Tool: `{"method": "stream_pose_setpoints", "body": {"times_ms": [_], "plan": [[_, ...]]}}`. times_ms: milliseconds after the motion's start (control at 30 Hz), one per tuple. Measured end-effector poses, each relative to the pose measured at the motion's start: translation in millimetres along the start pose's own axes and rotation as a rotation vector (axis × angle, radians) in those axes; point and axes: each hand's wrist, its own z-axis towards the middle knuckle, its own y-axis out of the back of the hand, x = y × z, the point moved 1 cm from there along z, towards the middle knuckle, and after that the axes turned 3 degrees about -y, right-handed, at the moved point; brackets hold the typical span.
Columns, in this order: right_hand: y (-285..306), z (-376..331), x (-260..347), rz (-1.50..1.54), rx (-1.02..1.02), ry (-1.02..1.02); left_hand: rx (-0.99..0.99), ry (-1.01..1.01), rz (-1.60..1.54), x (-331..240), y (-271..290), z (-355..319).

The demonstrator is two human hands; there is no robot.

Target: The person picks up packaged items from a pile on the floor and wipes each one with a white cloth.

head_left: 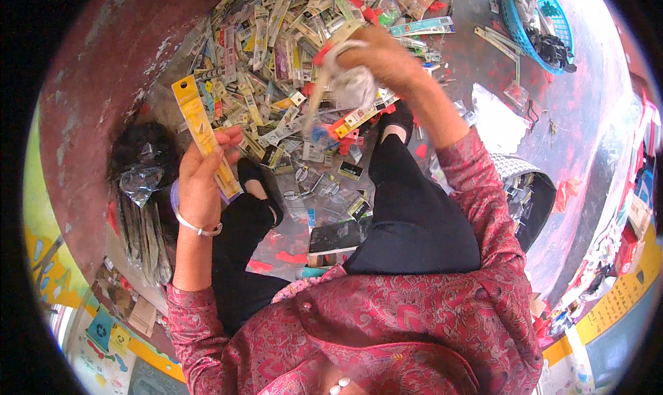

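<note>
"How is the left hand (200, 184) posed?"

"It's the nearer one: forearm raised, thumb and fingers pinching a long yellow packet (193, 115) whose top leans left."

"And the right hand (381, 58)?"

"Farther out, arm stretched forward, hand bent inward. A white bundle (356, 88) (badly blurred) shows at its fingers; I cannot tell whether it's gripped. Beyond lies a heap of slim packets (280, 46)."

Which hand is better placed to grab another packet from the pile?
Probably the right hand: it's over the pile, though it holds a blurred whitish thing. The left hand is beside the pile, holding a yellow packet.
</note>
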Motion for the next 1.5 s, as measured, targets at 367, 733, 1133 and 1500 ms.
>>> {"method": "stream_pose_setpoints", "body": {"times_ms": [367,733,1133,1500], "plan": [[-60,-12,-12,0.437,0.252,-0.069,0.11,0.128,0.165,10,-23,-6],[18,1,-166,-1.434,-0.248,-0.236,-0.039,0.155,-0.266,0,-15,0],[-4,-8,-53,-0.06,0.128,-0.17,0.015,0.238,-0.364,2,-10,-1],[-77,-29,-17,0.164,0.669,-0.167,0.0,-0.363,0.395,1,-12,6]]}}
